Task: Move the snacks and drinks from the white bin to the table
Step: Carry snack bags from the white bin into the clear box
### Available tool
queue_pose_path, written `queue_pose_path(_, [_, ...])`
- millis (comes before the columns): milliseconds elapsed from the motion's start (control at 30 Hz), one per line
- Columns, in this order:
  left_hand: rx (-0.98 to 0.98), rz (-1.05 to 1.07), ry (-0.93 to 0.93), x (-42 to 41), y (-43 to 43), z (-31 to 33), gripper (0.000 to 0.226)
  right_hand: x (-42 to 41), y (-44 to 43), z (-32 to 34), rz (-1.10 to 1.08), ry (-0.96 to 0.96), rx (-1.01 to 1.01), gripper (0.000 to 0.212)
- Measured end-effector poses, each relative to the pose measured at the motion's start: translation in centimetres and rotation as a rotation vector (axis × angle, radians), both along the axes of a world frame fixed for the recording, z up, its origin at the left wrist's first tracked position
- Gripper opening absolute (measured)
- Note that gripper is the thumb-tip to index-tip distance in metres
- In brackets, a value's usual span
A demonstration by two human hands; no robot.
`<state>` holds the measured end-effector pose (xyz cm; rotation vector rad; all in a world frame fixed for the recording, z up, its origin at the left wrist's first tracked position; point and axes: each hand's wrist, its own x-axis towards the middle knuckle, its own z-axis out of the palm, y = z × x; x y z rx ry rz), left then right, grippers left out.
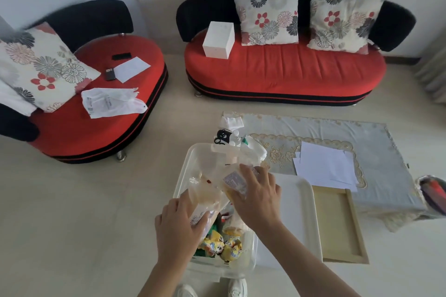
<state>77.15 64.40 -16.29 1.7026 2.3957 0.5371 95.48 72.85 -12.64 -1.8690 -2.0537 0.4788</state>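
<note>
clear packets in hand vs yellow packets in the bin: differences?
The clear packets are see-through with pale contents; the yellow packets are opaque and printed. The clear packets are gripped by the left hand and right hand over the white bin; the yellow packets lie loose inside it. Both are wrapped snacks, neither on the table yet.

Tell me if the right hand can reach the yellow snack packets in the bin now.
Likely yes for reach: the yellow snack packets lie uncovered at the white bin's near end. But the right hand is gripping a clear packet.
</note>
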Motion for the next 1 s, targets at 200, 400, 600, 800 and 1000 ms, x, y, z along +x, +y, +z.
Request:
queue_pose_path(200, [-0.085,-0.054,0.048,-1.5,-0.4,-0.2,0.096,-0.5,-0.4,-0.6,0.075,-0.071,-0.148,0.079])
queue_pose_path(400, [-0.162,-0.159,0.134,-2.8,-0.6,1.0,0.099,-0.7,-1.0,-0.7,0.113,-0.169,-0.190,0.084])
queue_pose_path(600, [-0.161,-0.275,0.198,-3.4,0.4,1.9,0.098,0.2,-1.9,0.1,0.095,-0.196,-0.194,0.091])
queue_pose_path(800, [-0.125,-0.419,0.184,-3.4,2.7,4.4,0.093,1.6,-2.9,1.7,0.078,-0.216,-0.188,0.082])
queue_pose_path(1000, [-0.067,-0.543,0.186,-3.8,3.8,7.1,0.091,1.9,-5.5,4.7,-0.034,-0.240,-0.148,0.081])
